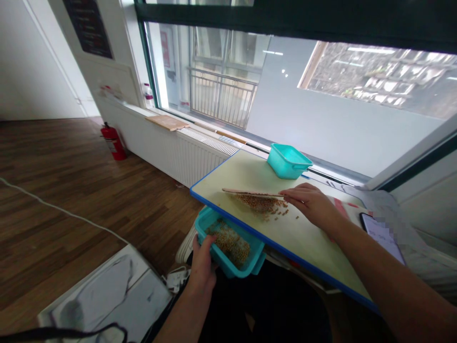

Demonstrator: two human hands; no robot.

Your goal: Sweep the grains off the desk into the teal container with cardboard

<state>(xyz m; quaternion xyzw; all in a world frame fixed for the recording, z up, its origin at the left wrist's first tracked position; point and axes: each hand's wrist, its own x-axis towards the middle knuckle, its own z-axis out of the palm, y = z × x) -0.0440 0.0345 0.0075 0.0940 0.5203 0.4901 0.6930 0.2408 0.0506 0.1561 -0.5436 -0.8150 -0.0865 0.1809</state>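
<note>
A thin board [253, 193] is gripped at one end by the right hand [310, 202]; to that hand's left, brown kernels [260, 204] are heaped on the table [307, 247]. Below its edge, a teal tub [254, 259] is held by the left hand [204, 259].

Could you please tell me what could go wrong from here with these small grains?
Some grains lie scattered beside the pile, so the thin board in the right hand might miss them. The turquoise tub at the table edge shows only the left hand gripping it; if it tips, its contents could spill.
</note>
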